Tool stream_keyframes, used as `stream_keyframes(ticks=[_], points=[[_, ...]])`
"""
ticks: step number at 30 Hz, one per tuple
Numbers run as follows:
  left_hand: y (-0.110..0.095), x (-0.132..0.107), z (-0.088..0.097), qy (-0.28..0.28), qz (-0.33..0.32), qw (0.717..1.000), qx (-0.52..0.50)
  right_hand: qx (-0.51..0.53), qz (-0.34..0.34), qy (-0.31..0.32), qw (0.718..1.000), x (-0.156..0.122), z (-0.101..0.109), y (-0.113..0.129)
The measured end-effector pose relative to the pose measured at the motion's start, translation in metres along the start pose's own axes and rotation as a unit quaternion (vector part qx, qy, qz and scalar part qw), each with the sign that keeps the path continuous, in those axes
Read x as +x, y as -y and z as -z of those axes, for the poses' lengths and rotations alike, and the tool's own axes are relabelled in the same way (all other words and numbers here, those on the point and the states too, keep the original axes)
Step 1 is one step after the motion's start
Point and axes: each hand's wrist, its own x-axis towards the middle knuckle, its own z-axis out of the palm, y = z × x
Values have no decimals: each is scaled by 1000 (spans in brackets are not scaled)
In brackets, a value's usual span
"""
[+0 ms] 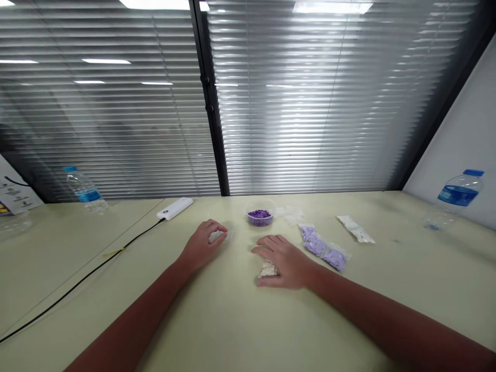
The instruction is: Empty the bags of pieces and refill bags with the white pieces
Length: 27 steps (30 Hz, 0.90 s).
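Note:
My left hand (pixel 202 244) rests on the pale table (pixel 232 320), fingers curled round a small clear bag (pixel 221 236) with pale contents. My right hand (pixel 282 261) lies over a small crumpled bag of whitish pieces (pixel 267 269), thumb and fingers closed on it. Just beyond the hands stands a small clear tub of purple pieces (pixel 260 215). Right of my right hand lie clear bags of lilac pieces (pixel 323 249).
A bag of white pieces (pixel 355 229) and empty clear bags (pixel 290 212) lie further right. A white power bank (pixel 175 207) with a black cable (pixel 77 284) sits at the left. Water bottles stand far left (pixel 84 190) and far right (pixel 453 200). Window blinds close the table's far edge.

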Motion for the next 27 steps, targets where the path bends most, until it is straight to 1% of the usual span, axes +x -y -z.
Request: stream_keyframes(ticks=[2,3,4,5,6,7,8,9,10,11,12,14,17,18,19,20,21,23,24,25,26,27], points=[[1,0,1,-2,7,1000,-7,17,-6,-21,1000,11,-6,-6],[1,0,1,-4,12,1000,-11,37,-20,-41,998,13,-7,-9],[1,0,2,-7,16,1000,-14,70,-45,-69,994,14,-7,-13],[0,0,3,-9,19,1000,-17,118,-86,-109,983,13,-6,-17],[-2,0,3,-11,21,999,-22,186,-137,-157,960,11,-5,-21],[-4,-1,3,-13,25,999,-28,266,-189,-204,923,9,-4,-27],[-7,-2,3,-15,29,999,-38,342,-235,-244,877,7,-3,-32],[-11,-4,3,-18,34,998,-50,410,-268,-269,829,5,-4,-37],[-16,-5,3,-22,38,997,-64,457,-292,-280,792,4,-5,-41],[-21,-7,2,-27,39,996,-79,487,-309,-282,767,4,-8,-45],[-25,-9,2,-31,36,995,-93,504,-322,-275,753,6,-12,-46],[-30,-10,1,-44,22,993,-108,523,-346,-254,736,12,-21,-44],[-27,-9,0,-64,15,994,-85,570,-347,-203,716,22,-30,-32],[-22,-7,0,-69,21,995,-62,584,-335,-185,716,23,-29,-28],[-17,-6,0,-73,33,996,-32,586,-319,-173,724,23,-26,-25],[-10,-4,1,-77,49,996,2,580,-305,-171,736,22,-22,-23],[-4,-2,1,-84,71,993,37,556,-290,-176,758,18,-17,-22],[8,0,1,-103,121,983,88,454,-268,-185,829,9,-6,-21],[13,0,1,-109,143,978,102,371,-248,-175,878,4,-2,-20],[16,0,1,-110,159,975,109,285,-224,-153,919,0,1,-19],[18,0,1,-104,170,973,114,204,-192,-125,952,-3,2,-17],[19,0,1,-95,174,973,119,133,-158,-97,974,-5,2,-15]])
